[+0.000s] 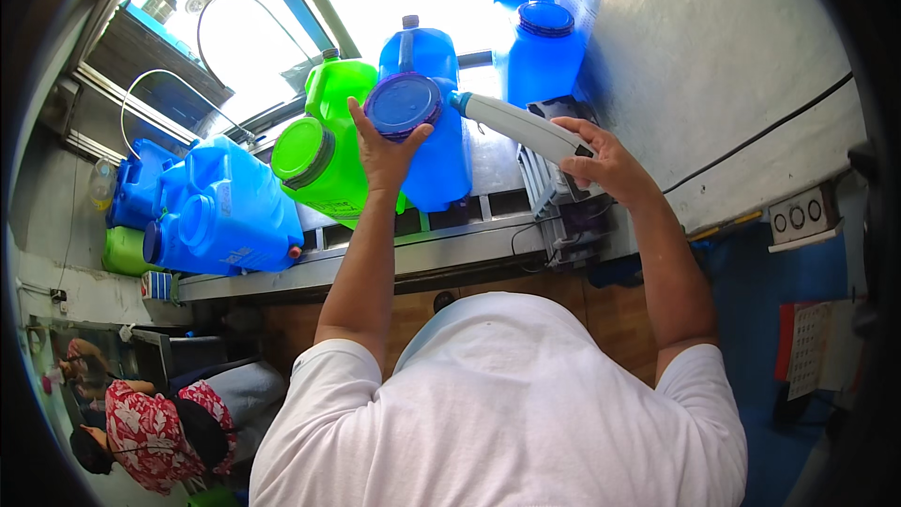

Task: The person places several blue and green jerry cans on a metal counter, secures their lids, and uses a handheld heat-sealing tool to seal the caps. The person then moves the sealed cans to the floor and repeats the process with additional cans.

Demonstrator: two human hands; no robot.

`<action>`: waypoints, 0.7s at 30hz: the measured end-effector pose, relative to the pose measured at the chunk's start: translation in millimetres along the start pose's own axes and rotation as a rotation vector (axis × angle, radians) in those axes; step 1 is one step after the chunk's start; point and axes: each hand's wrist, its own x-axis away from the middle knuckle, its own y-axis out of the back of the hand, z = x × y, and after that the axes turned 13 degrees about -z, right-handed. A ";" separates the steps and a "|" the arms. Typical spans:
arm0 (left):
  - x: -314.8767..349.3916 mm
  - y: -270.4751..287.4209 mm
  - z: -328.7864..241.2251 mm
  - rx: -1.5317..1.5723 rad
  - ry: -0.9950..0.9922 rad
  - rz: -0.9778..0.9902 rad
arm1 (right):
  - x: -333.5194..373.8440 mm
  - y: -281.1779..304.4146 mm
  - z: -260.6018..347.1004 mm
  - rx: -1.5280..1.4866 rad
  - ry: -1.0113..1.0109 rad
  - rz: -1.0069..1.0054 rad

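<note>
My left hand (386, 152) is closed around the lower edge of a round dark blue lid (404, 103), its thumb and fingers spread along the rim. That lid sits on a blue water jug (441, 160) standing upright on the metal counter. A purplish band shows around the lid's edge. My right hand (601, 161) grips a long white heat gun (526, 127) by its back end. The blue tip of the heat gun points left at the lid's rim, close beside it. Just left of the jug stands a bright green jug (324, 145) with a green lid.
Another blue jug (540, 61) stands at the back right by the wall. More blue jugs (221, 216) crowd the left end of the counter (469, 249). A black cable (751, 139) runs along the right wall toward an outlet box (800, 218). Someone in red patterned clothing (155, 432) is at lower left.
</note>
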 end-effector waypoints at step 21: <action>1.9 0.9 13.7 0.066 -0.030 0.020 | 15.9 -35.5 44.2 0.148 0.041 0.127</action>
